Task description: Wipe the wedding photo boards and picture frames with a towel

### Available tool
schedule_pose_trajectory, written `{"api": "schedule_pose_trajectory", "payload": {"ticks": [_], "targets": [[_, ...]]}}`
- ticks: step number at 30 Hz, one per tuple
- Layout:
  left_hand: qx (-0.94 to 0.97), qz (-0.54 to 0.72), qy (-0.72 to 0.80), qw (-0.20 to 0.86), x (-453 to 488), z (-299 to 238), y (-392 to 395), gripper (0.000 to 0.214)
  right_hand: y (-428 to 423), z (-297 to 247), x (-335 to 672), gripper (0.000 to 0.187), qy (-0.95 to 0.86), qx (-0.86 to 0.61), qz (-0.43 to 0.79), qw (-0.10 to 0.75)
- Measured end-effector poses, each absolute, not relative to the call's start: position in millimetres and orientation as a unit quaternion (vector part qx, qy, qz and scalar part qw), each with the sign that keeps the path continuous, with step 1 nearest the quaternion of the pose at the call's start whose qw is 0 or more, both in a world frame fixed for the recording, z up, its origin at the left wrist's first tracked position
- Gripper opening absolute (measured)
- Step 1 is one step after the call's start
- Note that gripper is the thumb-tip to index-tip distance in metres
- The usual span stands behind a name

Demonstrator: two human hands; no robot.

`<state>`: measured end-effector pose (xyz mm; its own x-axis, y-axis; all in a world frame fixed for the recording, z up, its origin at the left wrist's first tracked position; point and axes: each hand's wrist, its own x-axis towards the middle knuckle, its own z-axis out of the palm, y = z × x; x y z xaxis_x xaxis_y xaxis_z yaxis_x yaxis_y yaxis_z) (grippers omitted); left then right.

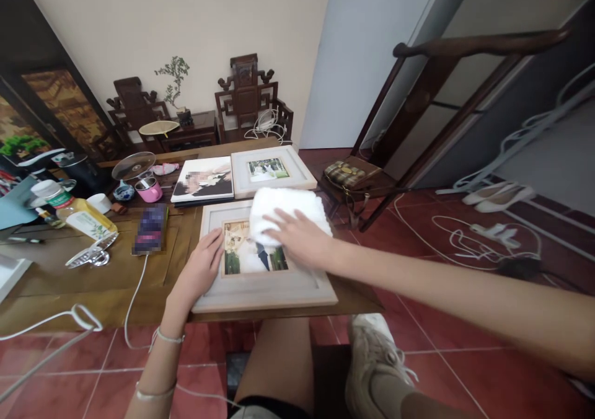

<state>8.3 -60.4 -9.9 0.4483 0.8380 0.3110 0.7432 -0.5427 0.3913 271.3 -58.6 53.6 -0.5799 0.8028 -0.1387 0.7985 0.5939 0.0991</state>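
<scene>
A framed wedding picture [211, 292] with a wide pale border lies flat at the table's front edge. My left hand [204, 264] rests on its left side, fingers stretched out and lying along the border. A folded white towel [283, 202] covers the picture's upper right part. On top of the towel lies my right hand [300, 236], its fingers spread and flat against the cloth. The towel hides part of the couple in the picture. Just behind stand a second pale picture frame [302, 171] and a white-and-dark photo album [209, 186], side by side.
On the table's left are a phone [151, 227] with a white cable, a clear hair claw [95, 255], a bottle of yellow liquid [88, 220] and a pink mug [149, 189]. A wooden chair [372, 168] bearing a checked bag [344, 174] stands right. Cables [488, 239] lie on the floor.
</scene>
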Motion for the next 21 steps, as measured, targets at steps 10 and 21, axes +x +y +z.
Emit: {"api": "schedule_pose_trajectory", "payload": {"ticks": [10,21], "targets": [[0.838,0.240,0.478,0.104,10.1,-10.2,-60.9,0.043,-64.4,82.2,246.9,0.078,0.836,0.507,-0.063,0.201],[0.835,0.246,0.480,0.108,9.2,-10.7,-61.7,0.043,-151.1,109.3,226.0,0.053,0.866,0.435,-0.198,0.149]]}}
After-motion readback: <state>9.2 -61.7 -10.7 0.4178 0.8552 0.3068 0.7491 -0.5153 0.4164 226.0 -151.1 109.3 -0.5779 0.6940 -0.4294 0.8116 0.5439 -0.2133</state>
